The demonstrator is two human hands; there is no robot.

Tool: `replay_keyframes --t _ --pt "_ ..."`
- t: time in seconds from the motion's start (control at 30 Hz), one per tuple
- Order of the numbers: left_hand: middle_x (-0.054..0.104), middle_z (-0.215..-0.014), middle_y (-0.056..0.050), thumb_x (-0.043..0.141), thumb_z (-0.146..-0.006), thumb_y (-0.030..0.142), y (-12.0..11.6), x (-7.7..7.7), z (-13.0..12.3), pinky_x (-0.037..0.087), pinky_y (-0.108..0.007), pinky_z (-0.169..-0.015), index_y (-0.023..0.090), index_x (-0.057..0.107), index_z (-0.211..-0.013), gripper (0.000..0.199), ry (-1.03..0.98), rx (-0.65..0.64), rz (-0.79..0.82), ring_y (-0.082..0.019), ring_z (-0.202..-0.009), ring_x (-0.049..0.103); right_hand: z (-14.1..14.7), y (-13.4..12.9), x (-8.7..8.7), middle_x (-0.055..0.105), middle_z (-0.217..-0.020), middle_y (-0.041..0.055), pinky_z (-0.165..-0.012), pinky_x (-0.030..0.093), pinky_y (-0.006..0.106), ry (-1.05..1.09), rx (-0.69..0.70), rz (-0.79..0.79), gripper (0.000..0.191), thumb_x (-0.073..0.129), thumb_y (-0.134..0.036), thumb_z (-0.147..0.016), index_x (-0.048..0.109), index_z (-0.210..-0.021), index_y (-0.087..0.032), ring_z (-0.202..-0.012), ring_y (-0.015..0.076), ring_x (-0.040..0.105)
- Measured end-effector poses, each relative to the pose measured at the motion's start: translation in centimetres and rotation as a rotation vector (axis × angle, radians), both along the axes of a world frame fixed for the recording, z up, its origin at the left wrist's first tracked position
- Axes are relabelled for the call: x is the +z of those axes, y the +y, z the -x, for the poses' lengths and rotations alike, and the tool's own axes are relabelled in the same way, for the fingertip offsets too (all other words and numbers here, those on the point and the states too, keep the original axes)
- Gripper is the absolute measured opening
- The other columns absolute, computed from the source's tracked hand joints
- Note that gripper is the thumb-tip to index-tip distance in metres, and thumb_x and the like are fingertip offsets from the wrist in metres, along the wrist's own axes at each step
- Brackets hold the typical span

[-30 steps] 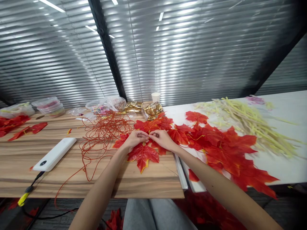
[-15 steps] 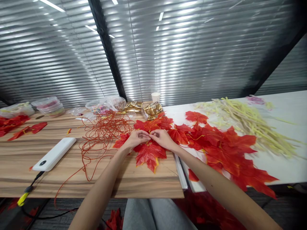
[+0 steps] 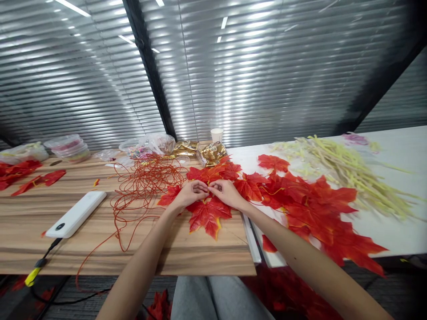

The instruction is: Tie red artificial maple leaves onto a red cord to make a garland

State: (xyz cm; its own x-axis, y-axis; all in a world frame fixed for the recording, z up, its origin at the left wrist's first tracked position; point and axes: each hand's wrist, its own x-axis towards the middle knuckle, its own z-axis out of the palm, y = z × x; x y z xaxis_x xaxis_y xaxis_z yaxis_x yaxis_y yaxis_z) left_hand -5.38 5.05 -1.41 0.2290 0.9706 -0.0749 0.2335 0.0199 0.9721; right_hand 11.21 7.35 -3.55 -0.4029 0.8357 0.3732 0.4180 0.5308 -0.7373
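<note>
My left hand (image 3: pixel 192 193) and my right hand (image 3: pixel 225 192) meet over a cluster of red artificial maple leaves near the wooden table's right edge. Both have their fingers pinched together, fingertips nearly touching, at the stem end of a red leaf (image 3: pixel 209 216) that points toward me. What lies between the fingertips is too small to make out. A loose tangle of thin orange-red cord (image 3: pixel 147 178) lies left of my left hand. More joined red leaves (image 3: pixel 310 204) spread rightward onto the white table.
A white power bank (image 3: pixel 76 214) with a black cable lies at left. Behind are plastic tubs (image 3: pixel 68 148), gold packets (image 3: pixel 212 154) and a paper cup (image 3: pixel 216 134). Yellow strips (image 3: pixel 353 173) cover part of the white table (image 3: pixel 413 146). A gap separates the tables.
</note>
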Motion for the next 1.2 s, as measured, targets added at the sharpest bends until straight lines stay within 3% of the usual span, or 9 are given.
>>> replay_keyframes --t 0.33,0.73,1.2 --pt "0.060 -0.074 -0.003 0.065 -0.064 0.013 0.2 -0.4 -0.2 0.044 -0.022 -0.063 0.011 0.055 -0.079 0.018 0.065 -0.047 -0.099 -0.008 -0.064 0.054 0.0 0.0 0.2 0.061 -0.058 0.0012 -0.053 0.033 0.021 -0.050 -0.009 0.012 0.016 0.054 -0.024 -0.076 0.066 -0.072 -0.014 -0.052 0.0105 0.048" --pt "0.061 -0.081 -0.004 0.064 -0.069 0.025 -0.1 0.5 0.2 0.046 -0.028 -0.075 0.013 0.055 -0.084 0.021 0.142 -0.141 -0.311 -0.013 -0.076 0.057 0.0 -0.2 0.2 0.063 -0.064 0.0034 -0.057 0.039 0.023 0.103 -0.005 0.061 0.020 0.054 -0.027 -0.077 0.066 -0.080 -0.011 -0.056 0.0116 0.053" --pt "0.058 -0.083 -0.002 0.068 -0.065 0.028 -0.3 0.7 0.2 0.043 -0.025 -0.077 0.016 0.050 -0.086 0.030 -0.048 -0.146 -0.130 -0.011 -0.078 0.055 0.0 -0.3 0.4 0.059 -0.061 0.0016 -0.052 0.036 0.023 0.173 -0.003 0.062 0.024 0.053 -0.035 -0.077 0.056 -0.066 -0.013 -0.053 0.0110 0.050"
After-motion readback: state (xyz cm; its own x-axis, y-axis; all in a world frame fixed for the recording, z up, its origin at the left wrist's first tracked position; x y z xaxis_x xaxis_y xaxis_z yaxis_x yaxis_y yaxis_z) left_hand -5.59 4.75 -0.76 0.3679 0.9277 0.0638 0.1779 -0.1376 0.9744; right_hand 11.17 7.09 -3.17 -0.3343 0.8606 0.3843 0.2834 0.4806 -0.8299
